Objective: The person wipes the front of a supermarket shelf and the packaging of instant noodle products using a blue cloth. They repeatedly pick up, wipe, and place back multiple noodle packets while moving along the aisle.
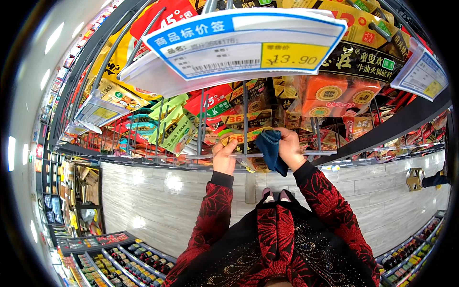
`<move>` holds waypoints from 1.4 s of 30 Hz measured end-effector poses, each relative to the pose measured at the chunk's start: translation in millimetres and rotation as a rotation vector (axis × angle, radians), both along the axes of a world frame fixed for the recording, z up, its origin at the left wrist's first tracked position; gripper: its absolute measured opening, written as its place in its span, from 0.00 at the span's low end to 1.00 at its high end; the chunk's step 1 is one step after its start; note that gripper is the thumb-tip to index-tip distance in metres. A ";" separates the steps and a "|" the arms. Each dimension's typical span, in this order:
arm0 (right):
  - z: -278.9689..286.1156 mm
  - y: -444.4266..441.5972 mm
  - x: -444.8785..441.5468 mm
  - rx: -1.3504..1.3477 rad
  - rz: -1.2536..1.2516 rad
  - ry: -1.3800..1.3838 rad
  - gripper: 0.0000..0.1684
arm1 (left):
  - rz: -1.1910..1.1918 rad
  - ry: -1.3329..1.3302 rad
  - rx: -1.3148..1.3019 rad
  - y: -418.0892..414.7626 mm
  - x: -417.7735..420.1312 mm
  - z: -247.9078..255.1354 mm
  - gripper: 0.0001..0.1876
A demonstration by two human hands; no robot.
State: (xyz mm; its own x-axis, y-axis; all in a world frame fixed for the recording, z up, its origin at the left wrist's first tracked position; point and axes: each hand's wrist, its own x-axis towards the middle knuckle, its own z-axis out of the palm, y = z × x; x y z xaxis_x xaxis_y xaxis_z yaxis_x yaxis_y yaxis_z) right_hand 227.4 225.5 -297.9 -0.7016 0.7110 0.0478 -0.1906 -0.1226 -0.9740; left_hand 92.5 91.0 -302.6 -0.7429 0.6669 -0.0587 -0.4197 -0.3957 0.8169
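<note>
My left hand [224, 155] grips the left edge of a hot pot base packet [247, 142] with a yellow and black header. The packet hangs at the front of a rack, at the end of a metal hook. A folded dark blue cloth [269, 146] is in my right hand [291, 147]. It lies against the right side of that packet's header and covers part of it, while its lower end droops past my wrist. Similar hanging packets [246, 119] are behind. Whether my right fingers also touch the packet is hidden by the cloth.
A large price tag [236, 46] in a clear holder juts out above my hands. Green packets [175, 129] hang at left, an orange-red block packet [333, 95] at right. Shelves of jars [136, 262] stand behind me. A person's leg [435, 179] is beside a step stool [415, 179].
</note>
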 end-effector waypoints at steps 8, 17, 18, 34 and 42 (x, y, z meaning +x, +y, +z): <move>9.1 -2.1 -3.6 -0.029 -0.006 0.003 0.07 | 0.032 -0.010 0.052 1.6 3.4 3.3 0.12; -5.6 4.9 -19.4 -0.062 -0.075 0.027 0.06 | 0.111 0.099 -0.050 18.8 -13.8 -14.1 0.12; -7.1 9.5 -22.4 -0.039 -0.078 0.008 0.07 | 0.120 0.116 -0.047 24.2 -14.8 -9.9 0.11; -82.7 -0.7 39.8 0.429 -0.072 -0.409 0.12 | 0.128 0.228 -0.039 40.5 -19.5 -18.4 0.15; -17.8 -27.6 84.6 0.271 0.189 -0.346 0.09 | 0.150 0.170 -0.176 -3.9 12.8 -50.3 0.34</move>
